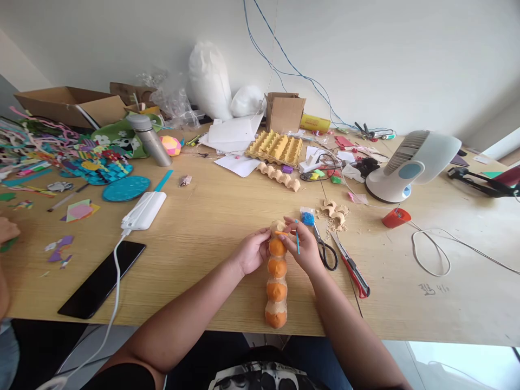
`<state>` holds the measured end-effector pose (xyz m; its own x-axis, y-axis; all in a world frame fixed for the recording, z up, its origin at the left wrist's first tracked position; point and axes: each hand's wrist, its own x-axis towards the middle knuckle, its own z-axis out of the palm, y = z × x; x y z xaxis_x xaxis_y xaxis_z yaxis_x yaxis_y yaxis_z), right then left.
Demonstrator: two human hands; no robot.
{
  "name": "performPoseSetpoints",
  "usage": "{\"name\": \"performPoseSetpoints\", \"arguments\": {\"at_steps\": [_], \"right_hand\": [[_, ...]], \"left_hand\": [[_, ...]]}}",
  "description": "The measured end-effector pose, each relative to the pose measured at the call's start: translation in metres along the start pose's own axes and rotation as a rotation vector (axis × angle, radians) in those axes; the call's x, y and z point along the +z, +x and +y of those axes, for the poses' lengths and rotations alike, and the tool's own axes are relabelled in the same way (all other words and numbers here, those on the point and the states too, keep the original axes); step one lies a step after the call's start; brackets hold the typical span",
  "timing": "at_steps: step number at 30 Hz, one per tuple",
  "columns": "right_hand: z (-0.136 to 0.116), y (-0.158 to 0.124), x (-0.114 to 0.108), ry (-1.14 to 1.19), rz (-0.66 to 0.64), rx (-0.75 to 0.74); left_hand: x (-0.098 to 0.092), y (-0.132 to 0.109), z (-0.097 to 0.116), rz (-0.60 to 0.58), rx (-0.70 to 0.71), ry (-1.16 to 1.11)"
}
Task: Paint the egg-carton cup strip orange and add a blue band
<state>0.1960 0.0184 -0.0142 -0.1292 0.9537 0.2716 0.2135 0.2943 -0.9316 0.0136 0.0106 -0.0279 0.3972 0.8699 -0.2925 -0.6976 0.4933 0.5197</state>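
Observation:
A strip of egg carton (pixel 278 225) lies lengthwise before me near the table's front edge. Orange clay (pixel 277 268) covers several of its humps, while the farthest hump is bare. My left hand (pixel 251 253) has its fingers closed on the left side of the strip at the far end. Between the fingers of my right hand (pixel 305 253) is a thin blue stick (pixel 297 241), pointing up and down. A small strip of orange clay (pixel 280 233) lies across the far hump under my right fingertips. Beside that hand are black-handled scissors (pixel 326 253) and a packet of blue clay (pixel 307 217).
A red utility knife (pixel 357 276) and carton scraps (pixel 335 213) lie to the right, with a white fan (pixel 414 162) beyond. On the left are a phone (pixel 101 279), a power bank (pixel 144 210) and a metal bottle (pixel 151 142). Another person's hand (pixel 8 230) shows at the left edge.

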Motion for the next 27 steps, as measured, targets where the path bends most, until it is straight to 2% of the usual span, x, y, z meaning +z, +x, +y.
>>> {"name": "performPoseSetpoints", "arguments": {"at_steps": [5, 11, 19, 24, 27], "right_hand": [[-0.002, -0.001, 0.001, 0.111, -0.037, 0.075], [-0.008, -0.002, 0.001, 0.256, -0.069, 0.175], [-0.010, -0.002, 0.000, 0.318, -0.132, 0.205], [-0.013, -0.002, -0.005, 0.371, -0.145, 0.236], [-0.013, -0.001, -0.006, 0.369, -0.123, 0.218]], "left_hand": [[-0.002, 0.000, -0.001, -0.014, -0.002, 0.022], [0.004, -0.007, 0.000, -0.084, 0.025, 0.124], [0.005, -0.008, -0.002, 0.019, 0.022, 0.127], [0.007, -0.009, -0.001, 0.030, 0.025, 0.145], [0.009, -0.011, -0.001, -0.005, 0.035, 0.152]]}}
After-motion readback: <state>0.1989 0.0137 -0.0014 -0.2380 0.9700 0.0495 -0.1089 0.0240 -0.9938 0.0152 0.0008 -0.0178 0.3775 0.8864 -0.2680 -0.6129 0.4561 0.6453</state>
